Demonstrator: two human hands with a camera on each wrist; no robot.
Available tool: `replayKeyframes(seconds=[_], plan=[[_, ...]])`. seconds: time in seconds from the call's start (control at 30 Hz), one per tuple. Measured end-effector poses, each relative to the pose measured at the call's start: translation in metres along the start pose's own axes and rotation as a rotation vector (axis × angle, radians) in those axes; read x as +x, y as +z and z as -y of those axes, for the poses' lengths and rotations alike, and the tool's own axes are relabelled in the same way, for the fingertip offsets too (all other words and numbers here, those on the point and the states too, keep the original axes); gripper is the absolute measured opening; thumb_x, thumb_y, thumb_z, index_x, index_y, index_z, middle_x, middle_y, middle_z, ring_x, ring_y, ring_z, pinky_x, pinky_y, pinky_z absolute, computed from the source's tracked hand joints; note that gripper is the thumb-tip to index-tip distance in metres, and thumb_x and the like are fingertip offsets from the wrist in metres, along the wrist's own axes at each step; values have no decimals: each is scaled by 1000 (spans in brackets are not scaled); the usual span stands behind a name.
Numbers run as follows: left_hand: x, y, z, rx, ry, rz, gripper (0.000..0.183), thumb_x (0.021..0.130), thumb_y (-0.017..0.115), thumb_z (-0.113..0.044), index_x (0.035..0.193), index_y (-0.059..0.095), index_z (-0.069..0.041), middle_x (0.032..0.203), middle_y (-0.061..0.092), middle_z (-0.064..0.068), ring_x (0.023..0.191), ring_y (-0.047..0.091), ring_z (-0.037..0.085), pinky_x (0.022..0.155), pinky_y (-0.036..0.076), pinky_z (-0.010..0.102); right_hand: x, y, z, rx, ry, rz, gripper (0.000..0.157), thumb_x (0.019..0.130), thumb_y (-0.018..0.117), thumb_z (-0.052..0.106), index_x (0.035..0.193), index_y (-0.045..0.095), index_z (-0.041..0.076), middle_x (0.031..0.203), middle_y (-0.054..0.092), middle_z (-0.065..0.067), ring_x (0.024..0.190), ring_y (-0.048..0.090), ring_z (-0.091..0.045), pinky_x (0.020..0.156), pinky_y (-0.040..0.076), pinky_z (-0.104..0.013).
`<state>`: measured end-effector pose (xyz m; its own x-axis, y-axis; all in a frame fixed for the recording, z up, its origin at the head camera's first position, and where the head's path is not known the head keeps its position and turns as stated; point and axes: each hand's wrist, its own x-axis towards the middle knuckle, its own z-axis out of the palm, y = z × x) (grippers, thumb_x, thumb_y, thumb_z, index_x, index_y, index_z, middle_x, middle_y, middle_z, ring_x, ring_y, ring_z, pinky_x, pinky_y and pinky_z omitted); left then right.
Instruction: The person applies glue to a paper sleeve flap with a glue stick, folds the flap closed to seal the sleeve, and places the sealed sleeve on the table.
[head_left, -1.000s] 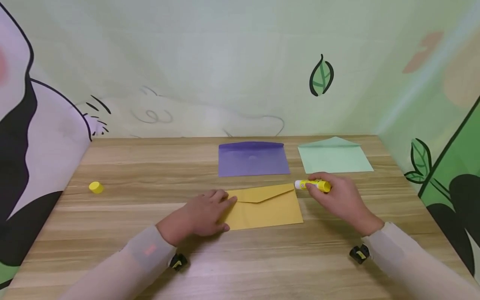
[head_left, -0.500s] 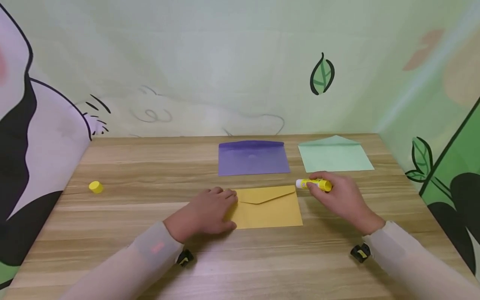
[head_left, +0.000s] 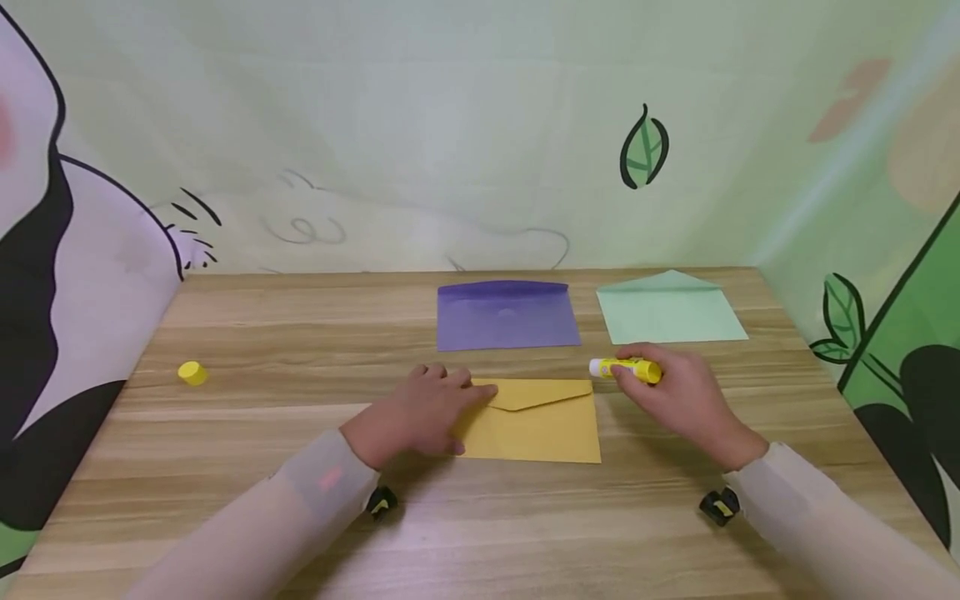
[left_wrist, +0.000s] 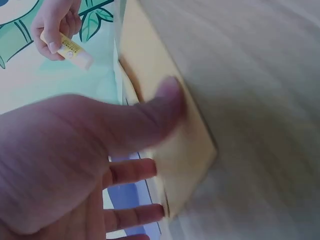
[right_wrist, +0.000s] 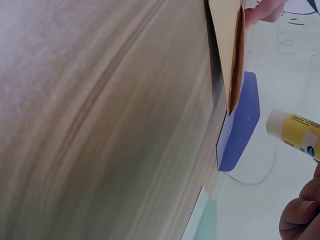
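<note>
A yellow envelope [head_left: 540,433] lies on the wooden table with its pointed flap folded down toward the person. My left hand [head_left: 427,412] rests on its left end, covering that corner. In the left wrist view the thumb touches the envelope's face near one edge, and fairly straight fingers [left_wrist: 132,172] reach the flap side. My right hand [head_left: 686,400] grips a yellow glue stick [head_left: 637,370], its uncapped white end pointing left, just beyond the envelope's upper right corner. From the right wrist, a dark gap shows beneath the flap [right_wrist: 238,60].
Behind the yellow envelope lie a purple envelope [head_left: 508,321] and, to its right, a mint green envelope [head_left: 671,312] with its flap raised. A yellow cap [head_left: 192,373] sits far left. A printed cloth backdrop [head_left: 405,133] stands along the table's back edge.
The yellow envelope has turned slightly, its right end coming nearer the person. My left hand has shifted right, its index finger now on the flap. The right hand stays almost still.
</note>
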<state>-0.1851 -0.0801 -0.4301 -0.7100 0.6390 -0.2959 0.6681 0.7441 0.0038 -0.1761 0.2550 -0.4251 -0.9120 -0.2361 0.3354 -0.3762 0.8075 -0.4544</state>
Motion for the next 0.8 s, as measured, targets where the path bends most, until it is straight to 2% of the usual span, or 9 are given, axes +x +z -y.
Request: replayKeyframes(seconds=[0.13, 0.27, 0.37, 0.47, 0.6, 0.7, 0.8], plan=[[6, -7, -7, 80, -24, 18, 82, 81, 80, -47, 152, 44, -28, 139, 52, 5, 119, 52, 33, 104, 41, 49, 1, 0, 0, 7, -9, -17, 20, 92, 73, 28, 105, 76, 13, 62, 54, 6, 52, 38, -8, 47, 35, -25], [10, -11, -15, 90, -56, 55, 84, 82, 80, -49, 153, 43, -25, 146, 48, 6, 130, 48, 35, 108, 40, 51, 0, 0, 0, 26, -24, -21, 19, 91, 74, 26, 104, 76, 14, 60, 53, 6, 50, 35, -7, 46, 34, -25], [11, -10, -18, 74, -70, 70, 84, 83, 79, -47, 154, 41, -24, 147, 46, 8, 132, 47, 35, 108, 41, 51, -1, 0, 0, 28, -30, -15, 19, 91, 74, 26, 104, 76, 13, 60, 51, 7, 50, 33, -5, 45, 33, -24], [12, -9, -19, 41, -73, 75, 83, 84, 78, -44, 155, 39, -23, 147, 45, 10, 130, 46, 35, 101, 48, 48, -2, 0, -1, 24, -24, -14, 18, 90, 74, 26, 103, 76, 13, 59, 48, 7, 50, 33, -5, 46, 32, -24], [12, -9, -17, -18, -88, 94, 81, 86, 77, -31, 156, 38, -19, 148, 43, 14, 129, 45, 38, 95, 52, 46, -3, 1, -2, 16, -12, -9, 19, 91, 74, 27, 103, 76, 14, 59, 48, 7, 50, 34, -6, 45, 32, -24], [12, -9, -16, -48, -102, 115, 82, 84, 73, -24, 157, 36, -18, 150, 40, 15, 132, 43, 39, 98, 51, 48, -3, 1, -3, 15, -10, -2, 20, 92, 73, 29, 104, 75, 14, 61, 52, 6, 50, 35, -6, 45, 33, -24], [12, -8, -17, -85, -115, 119, 81, 87, 70, -38, 157, 35, -18, 151, 38, 15, 135, 40, 40, 102, 47, 52, -4, 0, -3, 15, -5, 2, 20, 92, 72, 29, 105, 75, 13, 64, 56, 5, 51, 37, -7, 46, 34, -24]])
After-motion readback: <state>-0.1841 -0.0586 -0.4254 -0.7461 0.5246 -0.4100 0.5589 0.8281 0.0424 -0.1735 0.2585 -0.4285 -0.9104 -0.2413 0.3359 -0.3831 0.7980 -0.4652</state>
